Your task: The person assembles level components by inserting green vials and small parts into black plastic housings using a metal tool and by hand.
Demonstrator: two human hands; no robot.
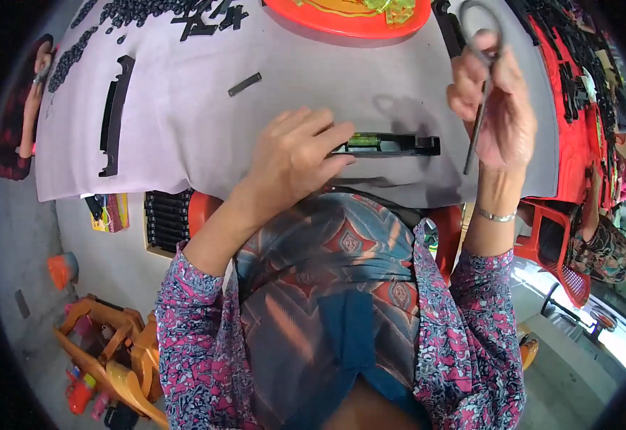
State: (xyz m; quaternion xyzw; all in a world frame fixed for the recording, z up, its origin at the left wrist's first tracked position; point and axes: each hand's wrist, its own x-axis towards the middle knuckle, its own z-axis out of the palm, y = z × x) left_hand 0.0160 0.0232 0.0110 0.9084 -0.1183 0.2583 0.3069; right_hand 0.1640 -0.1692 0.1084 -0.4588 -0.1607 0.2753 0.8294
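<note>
My left hand (295,154) rests on the left part of a black spirit level (405,145), its fingers curled over it and hiding that end. A green vial (363,140) shows in the level's frame beside my fingertips. Raised to the right of the level, my right hand (503,100) is closed around a dark metal tool (476,129) with a large loop at its upper end and a long thin shaft pointing down past the palm. The tool does not touch the level. Its exact kind is unclear.
Another black level frame (117,115) lies at the left, with a small black strip (245,84) nearer the middle. Dark small parts (141,11) are heaped at the far left. A red tray (349,27) stands at the back. Other people sit at both sides.
</note>
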